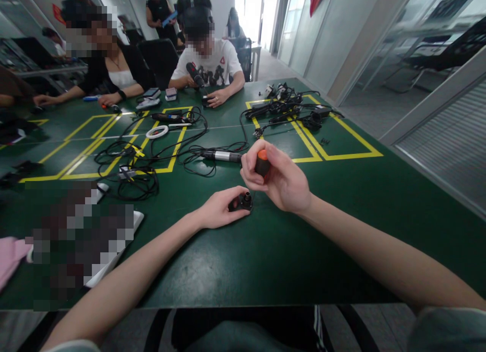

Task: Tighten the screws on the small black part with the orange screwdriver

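My left hand (224, 208) rests on the green table, its thumb and fingers closed round a small black part (246, 202) with a round upright piece on top. Just above and to the right, my right hand (279, 177) is wrapped round the dark handle of a screwdriver (262, 163) with an orange end. The handle's end faces the camera, and a thin shaft seems to point down toward the black part. Whether its tip touches the part cannot be made out.
Beyond my hands lie a silver and black cylindrical tool (222, 156), tangled black cables (129, 175) and a white ring (157, 132). More cables (281, 106) are heaped at the back right. Across the table (341, 190), a person (228, 58) holds a power driver (195, 75).
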`<state>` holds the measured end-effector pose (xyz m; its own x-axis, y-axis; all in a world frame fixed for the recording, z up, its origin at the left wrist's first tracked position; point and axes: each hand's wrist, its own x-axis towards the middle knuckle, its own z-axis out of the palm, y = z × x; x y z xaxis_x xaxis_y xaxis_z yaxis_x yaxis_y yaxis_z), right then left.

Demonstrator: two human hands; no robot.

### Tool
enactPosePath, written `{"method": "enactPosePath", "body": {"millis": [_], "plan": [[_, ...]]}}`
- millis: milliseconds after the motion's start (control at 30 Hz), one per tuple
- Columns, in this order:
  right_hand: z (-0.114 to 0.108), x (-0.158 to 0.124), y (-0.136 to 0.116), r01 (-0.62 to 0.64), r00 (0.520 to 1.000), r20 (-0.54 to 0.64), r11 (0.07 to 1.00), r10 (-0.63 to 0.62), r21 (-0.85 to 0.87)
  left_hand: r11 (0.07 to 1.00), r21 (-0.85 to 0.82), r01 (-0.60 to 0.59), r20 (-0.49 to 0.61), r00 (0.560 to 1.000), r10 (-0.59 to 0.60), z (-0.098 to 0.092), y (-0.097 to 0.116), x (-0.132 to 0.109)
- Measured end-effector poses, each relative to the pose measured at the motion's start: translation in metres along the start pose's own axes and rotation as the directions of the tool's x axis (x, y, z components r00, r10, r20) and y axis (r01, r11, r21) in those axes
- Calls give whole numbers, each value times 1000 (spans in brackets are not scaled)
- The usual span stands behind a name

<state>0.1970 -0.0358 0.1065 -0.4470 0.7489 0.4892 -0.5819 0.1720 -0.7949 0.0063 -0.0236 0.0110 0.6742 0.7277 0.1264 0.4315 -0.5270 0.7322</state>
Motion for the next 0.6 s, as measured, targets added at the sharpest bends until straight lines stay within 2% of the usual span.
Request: {"method": "enactPosePath", "body": {"millis": [367, 600], "plan": [[-1, -1, -1, -17, 999, 51, 1000, 17, 3, 998, -61, 35, 10, 999, -35, -1, 1, 0], [-2, -2, -1, 1, 1000, 10, 1000, -1, 0, 995, -88, 40, 12, 999, -39, 0, -2, 1]]}}
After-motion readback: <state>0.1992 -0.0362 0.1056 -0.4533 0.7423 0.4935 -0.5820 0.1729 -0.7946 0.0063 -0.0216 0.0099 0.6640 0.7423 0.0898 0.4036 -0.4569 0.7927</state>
